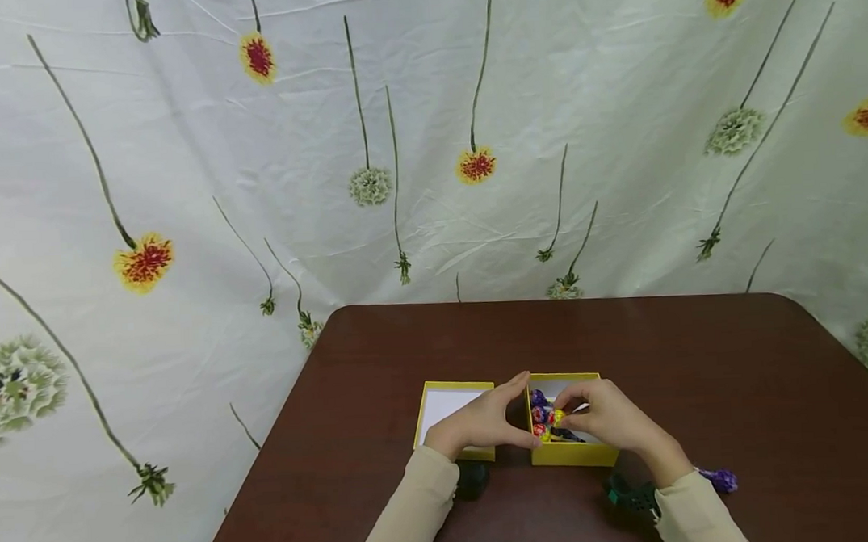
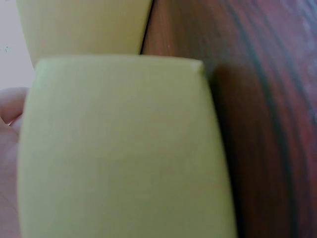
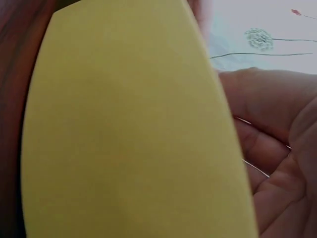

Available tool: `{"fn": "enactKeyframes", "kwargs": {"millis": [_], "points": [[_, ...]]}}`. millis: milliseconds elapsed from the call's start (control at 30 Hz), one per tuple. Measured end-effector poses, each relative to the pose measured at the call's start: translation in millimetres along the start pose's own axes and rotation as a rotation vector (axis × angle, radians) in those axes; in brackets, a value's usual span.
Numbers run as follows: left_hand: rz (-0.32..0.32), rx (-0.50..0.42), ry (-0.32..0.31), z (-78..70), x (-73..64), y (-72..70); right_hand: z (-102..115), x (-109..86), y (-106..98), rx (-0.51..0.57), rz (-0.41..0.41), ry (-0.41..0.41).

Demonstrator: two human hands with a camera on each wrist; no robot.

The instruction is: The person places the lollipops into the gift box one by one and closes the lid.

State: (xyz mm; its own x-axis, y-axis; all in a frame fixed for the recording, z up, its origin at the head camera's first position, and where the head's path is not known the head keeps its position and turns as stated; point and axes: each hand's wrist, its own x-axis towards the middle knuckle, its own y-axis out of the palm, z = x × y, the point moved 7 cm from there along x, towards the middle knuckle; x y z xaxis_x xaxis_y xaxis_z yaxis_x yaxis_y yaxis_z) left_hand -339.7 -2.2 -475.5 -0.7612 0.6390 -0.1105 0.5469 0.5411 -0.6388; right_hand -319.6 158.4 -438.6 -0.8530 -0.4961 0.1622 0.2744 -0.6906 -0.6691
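Note:
A yellow box (image 1: 574, 454) with a white inside holds several brightly wrapped candies (image 1: 539, 415) along its left side. Reaching into it from the right, my right hand (image 1: 606, 413) pinches a yellow-and-red wrapped candy (image 1: 559, 417) between thumb and fingertips. My left hand (image 1: 484, 418) spans the box's left side, fingertips by the far corner and thumb at the near one. Under that hand lies a yellow lid (image 1: 440, 408), white inside. In the right wrist view the box's front wall (image 3: 129, 124) hides the right fingertips; the lid's wall (image 2: 124, 148) fills much of the left wrist view.
A purple wrapped candy (image 1: 721, 481) lies on the brown table (image 1: 568, 334), partly behind the right sleeve. Dark wrist devices sit below both wrists. Behind the table's far edge hangs a white cloth (image 1: 432, 222) printed with flowers.

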Motion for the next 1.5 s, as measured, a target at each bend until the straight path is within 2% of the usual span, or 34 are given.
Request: {"fn": "enactKeyframes", "kwargs": {"millis": [200,533,933,1200,1500], "points": [[-0.002,0.022,0.024,-0.6,1.4,0.2,-1.3,2.0,5.7,-0.016,0.016,-0.001],[-0.005,0.033,0.031,-0.2,2.0,-0.7,-0.6,5.8,10.8,-0.092,0.024,-0.005],[0.001,0.026,0.04,-1.2,1.2,-0.8,-2.0,5.6,15.5,-0.002,0.045,0.051],[0.002,0.029,0.04,0.2,2.3,-0.7,0.9,6.0,14.8,-0.051,0.02,-0.003],[0.0,0.025,0.036,-0.7,1.9,-0.3,0.8,0.2,4.9,-0.03,0.003,0.054]]}}
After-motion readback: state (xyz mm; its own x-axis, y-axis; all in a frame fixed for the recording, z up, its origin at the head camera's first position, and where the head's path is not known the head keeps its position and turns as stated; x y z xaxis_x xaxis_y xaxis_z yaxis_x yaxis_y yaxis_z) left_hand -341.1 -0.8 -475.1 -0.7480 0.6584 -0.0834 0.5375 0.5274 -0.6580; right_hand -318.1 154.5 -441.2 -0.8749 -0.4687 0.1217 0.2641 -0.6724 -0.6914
